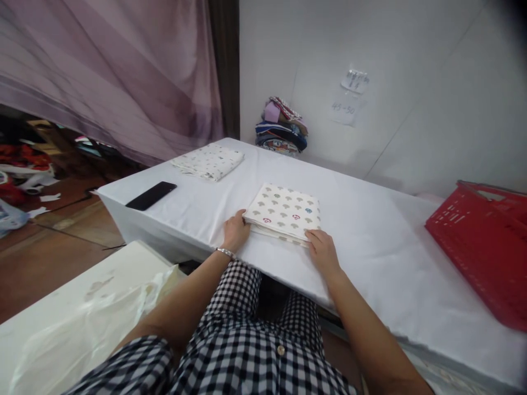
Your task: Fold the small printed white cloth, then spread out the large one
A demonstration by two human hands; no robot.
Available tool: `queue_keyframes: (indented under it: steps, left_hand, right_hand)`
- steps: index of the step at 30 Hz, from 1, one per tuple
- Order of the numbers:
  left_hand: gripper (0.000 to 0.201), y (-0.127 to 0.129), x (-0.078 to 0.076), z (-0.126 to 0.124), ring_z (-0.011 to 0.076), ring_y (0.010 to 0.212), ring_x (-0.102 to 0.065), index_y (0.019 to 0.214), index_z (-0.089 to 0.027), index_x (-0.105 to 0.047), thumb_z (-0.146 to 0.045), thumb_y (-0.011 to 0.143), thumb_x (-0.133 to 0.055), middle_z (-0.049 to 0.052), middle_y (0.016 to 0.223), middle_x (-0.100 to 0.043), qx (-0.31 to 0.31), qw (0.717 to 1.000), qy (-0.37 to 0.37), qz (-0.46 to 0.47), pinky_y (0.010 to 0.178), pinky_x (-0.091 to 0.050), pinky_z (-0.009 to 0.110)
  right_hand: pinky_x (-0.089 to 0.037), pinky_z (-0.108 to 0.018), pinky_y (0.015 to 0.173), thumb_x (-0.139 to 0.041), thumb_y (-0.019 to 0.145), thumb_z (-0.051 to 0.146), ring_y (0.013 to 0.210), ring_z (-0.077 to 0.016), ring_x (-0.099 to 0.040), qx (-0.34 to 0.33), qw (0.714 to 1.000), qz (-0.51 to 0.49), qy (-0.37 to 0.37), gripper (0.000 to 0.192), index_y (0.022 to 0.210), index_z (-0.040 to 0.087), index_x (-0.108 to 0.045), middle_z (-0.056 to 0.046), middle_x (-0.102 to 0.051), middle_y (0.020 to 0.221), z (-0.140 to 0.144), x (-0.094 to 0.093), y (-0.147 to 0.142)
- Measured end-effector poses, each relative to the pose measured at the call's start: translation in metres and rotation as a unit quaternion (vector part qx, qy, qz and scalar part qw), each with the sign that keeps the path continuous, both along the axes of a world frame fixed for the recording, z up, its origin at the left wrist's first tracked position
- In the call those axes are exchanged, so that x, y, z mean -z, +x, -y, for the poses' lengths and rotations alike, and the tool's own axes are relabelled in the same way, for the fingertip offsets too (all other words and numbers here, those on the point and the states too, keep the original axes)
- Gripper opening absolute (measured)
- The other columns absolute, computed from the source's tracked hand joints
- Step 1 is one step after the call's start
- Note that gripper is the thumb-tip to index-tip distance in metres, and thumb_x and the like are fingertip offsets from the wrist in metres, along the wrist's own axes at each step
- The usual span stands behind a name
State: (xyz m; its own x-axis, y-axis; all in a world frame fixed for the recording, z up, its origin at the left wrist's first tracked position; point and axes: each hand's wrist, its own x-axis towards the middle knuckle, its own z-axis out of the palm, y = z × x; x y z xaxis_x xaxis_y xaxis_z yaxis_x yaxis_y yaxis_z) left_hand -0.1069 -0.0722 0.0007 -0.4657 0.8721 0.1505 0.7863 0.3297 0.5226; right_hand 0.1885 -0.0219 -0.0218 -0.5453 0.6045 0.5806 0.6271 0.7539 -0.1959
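left hand (235, 229): fingers curled, gripping the folded cloth's (284, 211) left edge
right hand (323, 251): loosely open, resting at its near corner
cloth: soft, square, mushroom-patterned
tabletop (370, 241): white sheet

Both hands rest on a folded patterned cloth (284, 213) on the white table (370, 247): the left hand (235, 230) at its left corner, the right hand (323, 252) at its near right corner. A phone (151, 196), another folded cloth (208, 161) and a red basket (486, 247) lie apart.

Soft matt printed folded cloth (285, 212), smooth white tablecloth (370, 241), glossy black phone (151, 195), red plastic crate (486, 247)
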Motion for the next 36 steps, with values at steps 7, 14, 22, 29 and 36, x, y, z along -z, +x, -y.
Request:
queue_keyframes:
  steps: [7,14,22,29,36]
  left_hand:
    - [0.044,-0.002,0.000,0.001,0.0260,0.100,-0.061,0.125,-0.018,-0.052,-0.022,0.081,-0.048,0.008,0.100,-0.069,0.010,1.000,0.003,-0.005,0.093,-0.041,0.039]
    - [0.047,-0.004,0.000,0.004,0.0247,0.098,-0.061,0.127,-0.018,-0.051,-0.019,0.080,-0.049,0.007,0.096,-0.069,0.020,1.000,0.009,-0.011,0.093,-0.041,0.038]
    - [0.047,-0.006,0.000,0.005,0.0251,0.099,-0.060,0.126,-0.018,-0.050,-0.017,0.079,-0.048,0.007,0.098,-0.069,0.019,0.999,0.024,-0.018,0.092,-0.042,0.039]
    - [0.047,-0.008,0.000,0.005,0.0255,0.098,-0.060,0.126,-0.018,-0.051,-0.017,0.079,-0.045,0.008,0.097,-0.069,0.024,0.999,0.010,-0.029,0.091,-0.042,0.040]
    - [0.048,-0.012,-0.007,0.006,0.0261,0.102,-0.060,0.126,-0.017,-0.052,-0.015,0.078,-0.045,0.009,0.099,-0.068,0.050,0.995,0.038,-0.083,0.092,-0.041,0.039]
  right_hand:
    - [-0.042,-0.040,0.088,-0.041,0.091,0.018,0.104,-0.0232,-0.054,-0.002,1.000,-0.008,0.002,0.031,0.112,0.021,-0.064,-0.008,-0.063,0.110,-0.002,0.003,0.001]
    - [-0.042,-0.038,0.084,-0.041,0.091,0.018,0.101,-0.0219,-0.056,0.010,1.000,-0.011,0.015,0.030,0.108,0.021,-0.065,-0.008,-0.065,0.107,0.000,0.003,0.001]
    - [-0.043,-0.037,0.084,-0.041,0.092,0.019,0.098,-0.0210,-0.057,0.013,0.999,-0.023,0.031,0.029,0.107,0.021,-0.066,-0.007,-0.067,0.105,0.000,0.005,0.001]
    - [-0.044,-0.037,0.082,-0.040,0.092,0.016,0.097,-0.0212,-0.058,0.006,0.999,-0.025,0.024,0.031,0.107,0.023,-0.066,-0.007,-0.066,0.104,-0.001,0.006,0.000]
    - [-0.044,-0.034,0.076,-0.041,0.094,0.018,0.091,-0.0201,-0.058,0.025,0.999,-0.018,0.029,0.028,0.104,0.024,-0.067,-0.006,-0.067,0.099,0.001,0.005,-0.002]
